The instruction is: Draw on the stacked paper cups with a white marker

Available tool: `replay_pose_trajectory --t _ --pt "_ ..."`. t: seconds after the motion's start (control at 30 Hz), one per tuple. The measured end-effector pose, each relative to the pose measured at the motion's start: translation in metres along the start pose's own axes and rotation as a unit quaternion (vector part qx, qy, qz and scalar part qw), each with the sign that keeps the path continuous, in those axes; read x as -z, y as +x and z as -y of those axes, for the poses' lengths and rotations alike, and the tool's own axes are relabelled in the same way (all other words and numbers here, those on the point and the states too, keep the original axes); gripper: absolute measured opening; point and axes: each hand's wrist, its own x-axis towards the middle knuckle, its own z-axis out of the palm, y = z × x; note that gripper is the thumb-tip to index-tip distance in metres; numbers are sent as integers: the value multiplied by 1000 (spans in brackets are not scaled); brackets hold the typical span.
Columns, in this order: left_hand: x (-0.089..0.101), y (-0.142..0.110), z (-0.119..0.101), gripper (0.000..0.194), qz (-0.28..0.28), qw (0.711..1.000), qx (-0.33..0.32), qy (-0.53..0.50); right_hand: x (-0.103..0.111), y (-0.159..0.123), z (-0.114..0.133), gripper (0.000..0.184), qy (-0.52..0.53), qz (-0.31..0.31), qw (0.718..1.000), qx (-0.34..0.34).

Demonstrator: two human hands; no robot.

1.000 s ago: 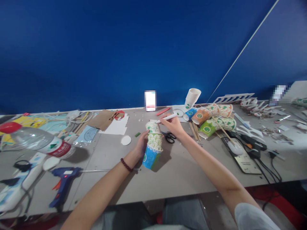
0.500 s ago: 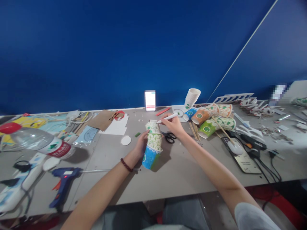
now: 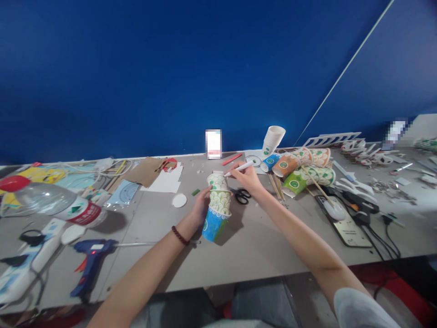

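My left hand (image 3: pixel 202 200) is closed around a string of joined paper cups (image 3: pixel 220 201), held tilted over the table. The lowest cup is painted blue with some green; those above are white with green scale-like outlines. My right hand (image 3: pixel 248 178) pinches a white marker pen (image 3: pixel 241 167), its tip pointing left at the top cup's rim. Whether the tip touches the cup I cannot tell. Black-handled scissors (image 3: pixel 242 196) lie just right of the cups, their blades partly hidden. A small green piece, probably the marker's cap (image 3: pixel 195 192), rests left of my left hand.
On the left are a plastic bottle (image 3: pixel 51 200), a blue glue gun (image 3: pixel 92 259) and a power strip (image 3: pixel 32 259). A phone (image 3: pixel 213 145) stands against the blue wall. Stacked white cups (image 3: pixel 273 138), decorated cups (image 3: pixel 295 182) and another phone (image 3: pixel 351 232) are on the right.
Hardly anything differs. The marker and my right hand have shifted very slightly; my left hand keeps the cups in the same place.
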Motion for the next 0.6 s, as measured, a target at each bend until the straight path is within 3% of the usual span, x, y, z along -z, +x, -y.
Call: replay_pose_trajectory --t 0.6 --pt "1 1 2 50 -12 1000 -18 -1 1 -1 3 3 3 3 1000 -8"
